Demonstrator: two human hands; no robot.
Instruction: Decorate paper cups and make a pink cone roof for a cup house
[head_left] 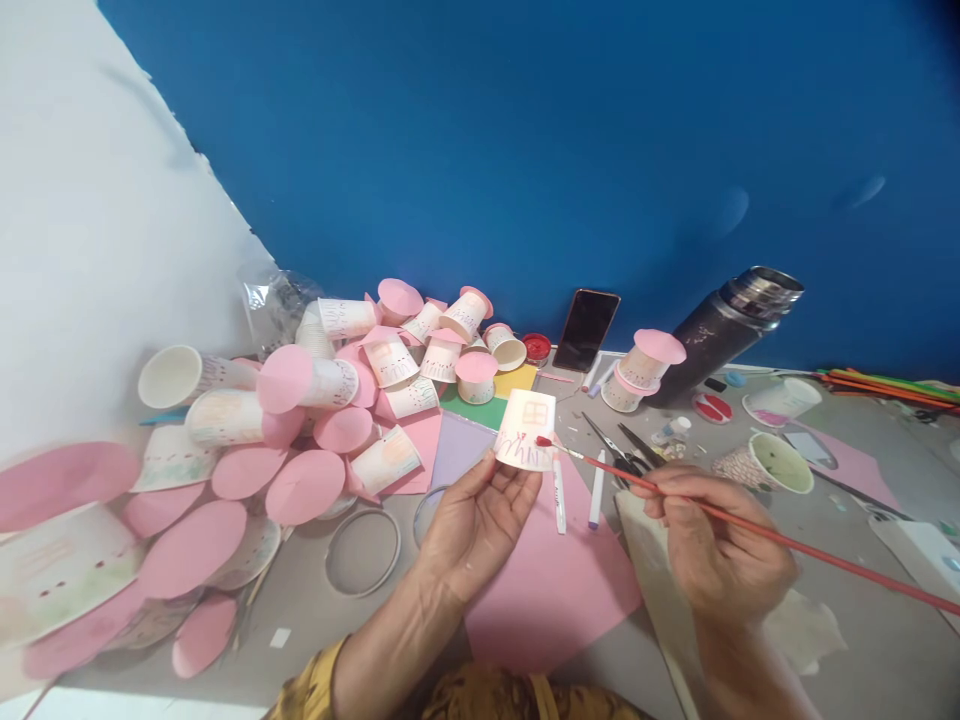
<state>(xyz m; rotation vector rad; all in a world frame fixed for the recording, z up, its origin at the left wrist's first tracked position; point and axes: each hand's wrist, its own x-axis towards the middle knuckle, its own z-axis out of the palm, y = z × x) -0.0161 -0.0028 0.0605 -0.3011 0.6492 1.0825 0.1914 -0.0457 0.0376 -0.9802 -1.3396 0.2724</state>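
My left hand [480,520] holds an upturned white paper cup [526,428] by its rim, above the table's middle. The cup bears a drawn window and red marks near its rim. My right hand [712,545] is closed around a long red paintbrush [787,545]. The brush's red-tipped bristles touch the cup's lower right side. Under both hands lies a pink paper sheet [555,580].
A heap of decorated cups with pink paper tops [337,400] fills the left. Scissors [619,450], two markers [596,490], a phone [586,328] against the blue wall, a dark flask [724,330], a red paint pot [536,346] and a water cup [769,463] lie around.
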